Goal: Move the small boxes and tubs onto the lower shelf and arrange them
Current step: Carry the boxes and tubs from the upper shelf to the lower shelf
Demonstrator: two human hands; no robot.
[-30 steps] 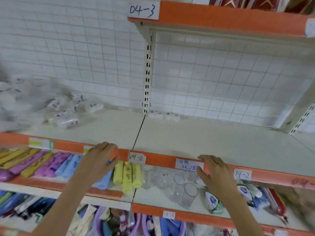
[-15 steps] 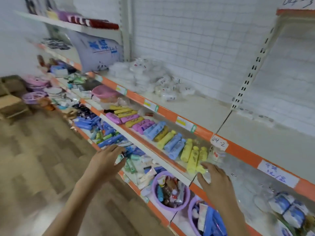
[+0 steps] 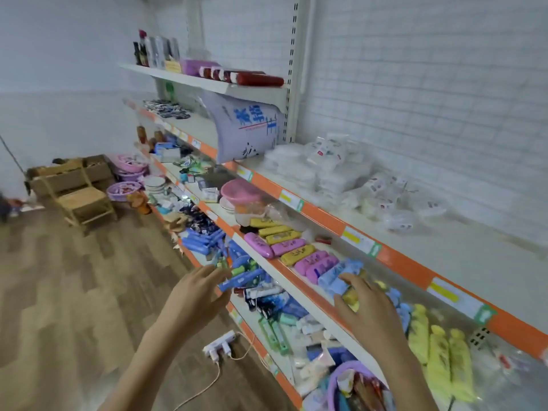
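1. Both hands are out in front of the shelving and hold nothing: the left hand (image 3: 195,298) has its fingers spread and loosely straight over the floor beside the low shelves, and the right hand (image 3: 367,310) hovers with fingers splayed over the near end of the row of cases (image 3: 292,247).
2. The small boxes and tubs (image 3: 335,176) lie in a loose clear-wrapped pile on the upper shelf (image 3: 462,250), far right of the hands and well apart from them.
3. The lower shelf (image 3: 299,284) under it is crowded with coloured cases.
4. Judged step: approach, nothing picked yet.
5. The next move likely calls for reaching up to the pile, gripping one tub, and finding a gap below.
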